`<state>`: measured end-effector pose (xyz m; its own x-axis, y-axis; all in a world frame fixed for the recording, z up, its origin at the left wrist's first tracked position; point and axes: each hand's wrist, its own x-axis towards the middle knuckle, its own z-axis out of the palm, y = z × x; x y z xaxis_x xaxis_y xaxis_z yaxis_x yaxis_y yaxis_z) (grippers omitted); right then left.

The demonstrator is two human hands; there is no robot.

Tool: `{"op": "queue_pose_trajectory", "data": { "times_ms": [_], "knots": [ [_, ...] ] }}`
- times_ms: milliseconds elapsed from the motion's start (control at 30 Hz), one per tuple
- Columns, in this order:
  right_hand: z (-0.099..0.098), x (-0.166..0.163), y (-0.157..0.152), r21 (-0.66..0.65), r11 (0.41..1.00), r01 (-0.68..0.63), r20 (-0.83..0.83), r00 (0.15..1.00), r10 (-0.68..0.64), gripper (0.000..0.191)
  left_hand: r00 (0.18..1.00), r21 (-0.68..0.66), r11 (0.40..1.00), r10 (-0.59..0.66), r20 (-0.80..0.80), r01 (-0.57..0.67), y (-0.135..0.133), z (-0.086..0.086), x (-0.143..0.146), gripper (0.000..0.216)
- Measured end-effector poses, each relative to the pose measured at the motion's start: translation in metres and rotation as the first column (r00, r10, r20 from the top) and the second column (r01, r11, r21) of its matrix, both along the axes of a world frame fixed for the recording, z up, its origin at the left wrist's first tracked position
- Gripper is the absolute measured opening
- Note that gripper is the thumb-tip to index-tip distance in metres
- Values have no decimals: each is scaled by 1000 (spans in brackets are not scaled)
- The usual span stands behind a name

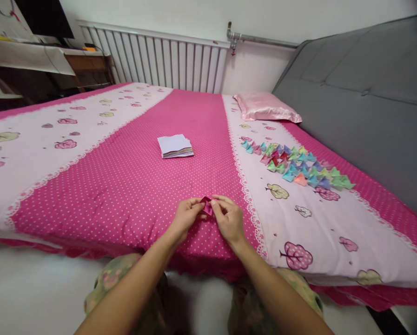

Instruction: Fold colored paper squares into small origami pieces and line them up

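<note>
My left hand [184, 217] and my right hand [229, 218] meet over the near edge of a pink dotted bed sheet [131, 186]. Both pinch a small folded piece of pink paper [207, 205] between their fingertips, the left from the left side, the right from the right. A stack of square paper sheets [175, 146] lies further back on the sheet, beyond both hands. To the right, several small folded paper shapes [295, 165] in mixed colours lie in rows on the pale band of the sheet.
A pink pillow [266, 107] lies at the far right by the grey padded headboard [365, 107]. A white radiator [159, 58] runs along the back wall. Shelves and a desk [44, 60] stand at the far left. My knees [121, 279] show below the bed's edge.
</note>
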<state>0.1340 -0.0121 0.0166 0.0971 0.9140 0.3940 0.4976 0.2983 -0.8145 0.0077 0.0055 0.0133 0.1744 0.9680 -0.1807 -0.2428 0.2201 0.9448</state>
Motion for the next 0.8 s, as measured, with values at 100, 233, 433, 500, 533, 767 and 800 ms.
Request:
{"op": "queue_pose_trajectory", "data": {
  "times_ms": [100, 233, 433, 500, 533, 767, 800],
  "knots": [
    [0, 0, 1, -51, 999, 17, -58, 998, -20, 16, 1000, -3, 1000, -6, -10, 6, 0, 1, 0, 10],
    [-3, 0, 2, -167, 986, 21, -192, 980, -53, 13, 999, -25, 999, -26, -36, 25, 0, 1, 0, 8],
    [-10, 8, 8, -278, 953, -120, -327, 945, 23, 22, 993, -37, 996, -88, -72, 86, -1, 2, 0, 6],
    [-12, 10, 10, -299, 938, -175, -350, 935, 63, 20, 993, -41, 995, -93, -78, 90, -1, 1, 0, 5],
    [-12, 10, 10, -305, 932, -195, -356, 931, 79, 19, 992, -43, 995, -92, -80, 89, -1, -1, 0, 5],
    [-13, 9, 9, -317, 917, -241, -386, 916, 107, 17, 991, -56, 995, -90, -96, 84, -1, -3, 1, 5],
    [-14, 8, 9, -322, 916, -238, -380, 919, 105, 18, 991, -63, 994, -92, -100, 86, -1, -3, 2, 5]
  ]
}}
